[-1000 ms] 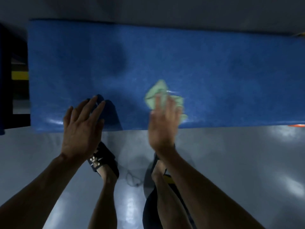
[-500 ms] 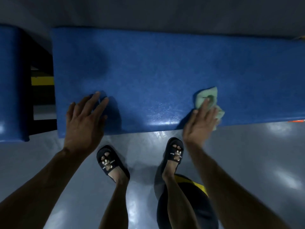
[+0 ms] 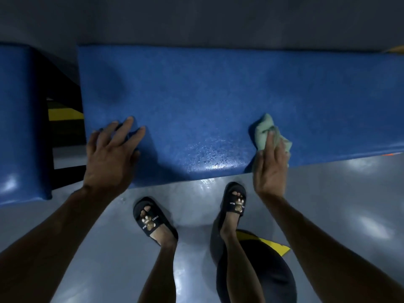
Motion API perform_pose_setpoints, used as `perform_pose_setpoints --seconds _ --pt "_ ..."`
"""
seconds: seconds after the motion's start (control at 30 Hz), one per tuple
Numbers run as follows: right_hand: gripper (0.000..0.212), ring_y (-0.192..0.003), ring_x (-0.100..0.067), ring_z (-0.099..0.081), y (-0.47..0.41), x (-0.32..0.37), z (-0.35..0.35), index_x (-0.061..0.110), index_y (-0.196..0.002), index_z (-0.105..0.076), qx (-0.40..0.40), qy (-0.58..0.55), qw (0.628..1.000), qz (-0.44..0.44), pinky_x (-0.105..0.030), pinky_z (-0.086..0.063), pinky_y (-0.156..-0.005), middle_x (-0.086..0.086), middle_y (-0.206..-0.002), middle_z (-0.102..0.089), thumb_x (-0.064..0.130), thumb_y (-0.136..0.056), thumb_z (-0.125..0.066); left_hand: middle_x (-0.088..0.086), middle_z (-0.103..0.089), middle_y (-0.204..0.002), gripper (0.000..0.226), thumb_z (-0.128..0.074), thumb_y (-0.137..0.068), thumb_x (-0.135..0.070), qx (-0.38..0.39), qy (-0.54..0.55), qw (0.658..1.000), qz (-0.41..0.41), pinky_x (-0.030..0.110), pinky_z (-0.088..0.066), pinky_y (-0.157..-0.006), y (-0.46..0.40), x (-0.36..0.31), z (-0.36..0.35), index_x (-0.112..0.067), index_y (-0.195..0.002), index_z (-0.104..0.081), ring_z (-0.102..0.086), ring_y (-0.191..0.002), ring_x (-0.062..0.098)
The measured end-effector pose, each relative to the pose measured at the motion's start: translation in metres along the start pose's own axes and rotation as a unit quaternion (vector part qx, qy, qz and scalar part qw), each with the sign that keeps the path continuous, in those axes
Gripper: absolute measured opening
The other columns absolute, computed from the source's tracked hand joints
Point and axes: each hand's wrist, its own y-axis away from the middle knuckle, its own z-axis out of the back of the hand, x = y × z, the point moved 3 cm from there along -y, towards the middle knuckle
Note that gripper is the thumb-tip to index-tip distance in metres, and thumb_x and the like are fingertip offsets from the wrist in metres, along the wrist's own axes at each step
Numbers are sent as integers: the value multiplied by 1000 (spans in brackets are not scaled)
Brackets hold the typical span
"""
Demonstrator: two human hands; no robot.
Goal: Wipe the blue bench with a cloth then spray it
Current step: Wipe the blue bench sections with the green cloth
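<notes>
- Floor (image 3: 341, 204): grey and glossy, running under and in front of everything; a yellow mark lies near the person's right leg.
- Bench (image 3: 218, 95): long blue padded top across the view. A second blue pad (image 3: 19, 119) sits to its left across a dark gap.
- Wet sheen on the bench's near edge between the hands; I judge that strip already wiped.
- Left hand (image 3: 110, 154): flat, fingers spread and straight, resting on the bench's left end. Unmoved over the last second, so a brace.
- Right hand (image 3: 271, 165): fingers straight, pressing the cloth (image 3: 265, 132) onto the near edge. Holds nothing else.
- Change: cloth has travelled rightward along the near edge from mid-bench.
- Meaning: wiping underway; far half looks dry. No spray bottle in view, so spraying is not yet due.
</notes>
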Motion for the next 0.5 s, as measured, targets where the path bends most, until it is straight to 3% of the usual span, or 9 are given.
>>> perform_pose_setpoints --seconds 0.07,0.13,0.23,0.3,0.37,0.4,0.5 --pt "57 -155 -36 -19 1 30 -16 12 -162 -22 -63 -31 990 -124 -63 -15 -123 -13 -169 -22 27 -107 -31 -1 -35 -159 55 -62 -91 -27 14 -5 1000 -2 61 -23 -113 -4 1 2 -29 -144 -47 -32 -141 33" --pt "57 -154 -39 -22 17 88 -39 7 -160 -26 -115 -27 986 -122 -63 -18 -122 -17 -167 -25 25 -107 -35 -1 -37 -158 60 -69 -87 -26 17 -9 1000 3 63 -24 -112 -6 2 5 -30 -143 -49 -34 -140 33" --pt "59 -158 -30 -14 63 170 -65 12 -159 -31 -6 -30 993 115 -52 -9 -128 -15 -168 -23 18 -103 -48 -2 -38 -157 60 -69 -86 -27 23 -7 1000 10 64 -21 -112 -7 1 7 -30 -142 -50 -34 -140 33" --pt "65 -158 -27 -15 67 173 -62 19 -159 -33 95 -2 949 299 -49 -12 -128 -11 -168 -24 12 -97 -52 -2 -37 -158 58 -68 -88 -29 29 0 999 16 65 -18 -114 -9 0 8 -30 -143 -50 -33 -142 32" --pt "62 -156 -27 -21 38 140 -44 19 -158 -36 114 29 920 374 -47 -18 -127 -11 -167 -28 14 -98 -51 -3 -38 -157 59 -70 -86 -29 27 5 1000 15 64 -17 -114 -10 0 9 -31 -142 -50 -34 -142 31" --pt "59 -154 -30 -27 19 118 -33 16 -157 -39 98 28 934 342 -48 -24 -125 -13 -165 -32 16 -99 -51 -3 -40 -156 60 -72 -85 -28 25 7 1000 13 64 -18 -114 -10 1 10 -31 -142 -51 -35 -141 31" --pt "60 -144 -43 -36 -38 41 9 8 -156 -38 41 -24 997 67 -52 -31 -119 -23 -158 -37 8 -96 -50 -5 -41 -155 60 -73 -84 -26 27 16 999 23 63 -17 -114 -11 0 10 -33 -140 -53 -36 -141 29"
